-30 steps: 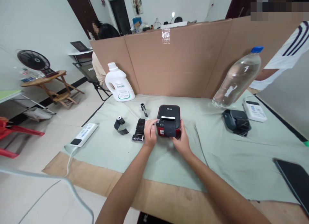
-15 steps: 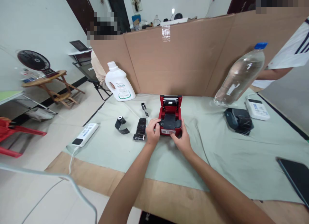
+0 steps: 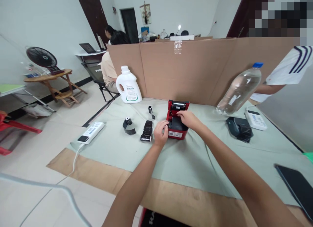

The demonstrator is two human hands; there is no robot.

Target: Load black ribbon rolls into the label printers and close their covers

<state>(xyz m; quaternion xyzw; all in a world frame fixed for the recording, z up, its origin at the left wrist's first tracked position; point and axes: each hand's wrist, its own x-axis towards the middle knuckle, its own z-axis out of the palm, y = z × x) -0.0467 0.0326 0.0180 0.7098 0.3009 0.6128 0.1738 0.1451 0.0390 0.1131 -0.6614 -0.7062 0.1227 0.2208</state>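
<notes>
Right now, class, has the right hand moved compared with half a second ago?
Yes. Judged against the cardboard panel, the right hand has moved toward it, from the front right corner of the red printer to its open interior.

The boxy red-and-black printer (image 3: 176,134) sits upright on pale green cloth (image 3: 182,168), its lid (image 3: 179,106) raised open.

Mid-frame is blocked by the red printer (image 3: 175,134) (lid (image 3: 179,106) raised); right of centre, passage is left over cloth (image 3: 212,121).
</notes>
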